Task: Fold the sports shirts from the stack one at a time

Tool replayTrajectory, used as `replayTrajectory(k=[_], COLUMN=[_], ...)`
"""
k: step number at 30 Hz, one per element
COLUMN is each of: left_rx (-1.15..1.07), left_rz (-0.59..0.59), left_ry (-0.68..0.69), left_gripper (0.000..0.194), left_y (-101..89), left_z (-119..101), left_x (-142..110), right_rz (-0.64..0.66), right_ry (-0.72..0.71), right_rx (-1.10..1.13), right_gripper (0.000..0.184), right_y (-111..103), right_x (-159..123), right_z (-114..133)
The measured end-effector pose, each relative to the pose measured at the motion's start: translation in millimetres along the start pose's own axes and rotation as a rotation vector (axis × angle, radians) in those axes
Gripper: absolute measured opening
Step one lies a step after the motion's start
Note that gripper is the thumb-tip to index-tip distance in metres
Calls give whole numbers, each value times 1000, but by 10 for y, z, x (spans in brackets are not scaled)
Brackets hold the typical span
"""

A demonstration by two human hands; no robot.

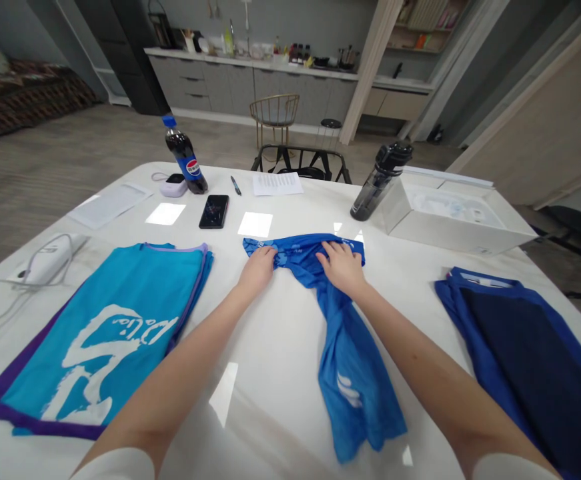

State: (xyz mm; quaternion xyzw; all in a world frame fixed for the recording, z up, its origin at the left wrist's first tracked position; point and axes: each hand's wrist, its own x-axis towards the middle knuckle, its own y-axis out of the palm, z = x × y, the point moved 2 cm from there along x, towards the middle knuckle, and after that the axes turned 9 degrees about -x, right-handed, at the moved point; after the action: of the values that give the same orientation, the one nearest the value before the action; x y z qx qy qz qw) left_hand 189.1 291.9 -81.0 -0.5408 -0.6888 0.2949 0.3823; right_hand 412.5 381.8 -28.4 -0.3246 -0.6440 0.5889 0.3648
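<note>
A bunched blue garment (343,347) lies on the white table in front of me, its exact kind hard to make out. One part stretches sideways along the top, and a long twisted part with a white logo hangs down toward me. My left hand (260,263) has its fingers closed on the cloth near the left end of the top part. Over the right end rests my right hand (343,267), fingers spread on the fabric. To the left is a stack of folded shirts, teal with white lettering (105,333); to the right lie folded dark blue clothes (525,353).
Beyond the garment are a phone (214,211), a cola bottle (187,157), a pen (235,185) and a printed sheet (277,184). A dark tumbler (377,183) stands beside an open white box (460,210). A white corded device (45,260) sits at the left edge.
</note>
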Motion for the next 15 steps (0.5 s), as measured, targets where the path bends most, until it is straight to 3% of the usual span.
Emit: replayTrajectory(k=[4, 6, 9, 11, 15], left_rx=[48, 58, 88, 123, 155], left_rz=[79, 114, 95, 61, 91], left_ry=[26, 16, 14, 37, 60], left_gripper=[57, 63, 67, 65, 58], left_y=[83, 77, 15, -26, -37], left_z=[140, 174, 144, 68, -86], left_x=[-3, 13, 31, 33, 51], right_rz=[25, 39, -70, -154, -75], right_ry=[111, 143, 145, 60, -74], right_rx=[138, 157, 84, 21, -36], right_gripper=[54, 55, 68, 73, 38], right_y=[38, 73, 109, 141, 259], right_x=[744, 939, 919, 799, 661], right_z=[-300, -354, -299, -203, -70])
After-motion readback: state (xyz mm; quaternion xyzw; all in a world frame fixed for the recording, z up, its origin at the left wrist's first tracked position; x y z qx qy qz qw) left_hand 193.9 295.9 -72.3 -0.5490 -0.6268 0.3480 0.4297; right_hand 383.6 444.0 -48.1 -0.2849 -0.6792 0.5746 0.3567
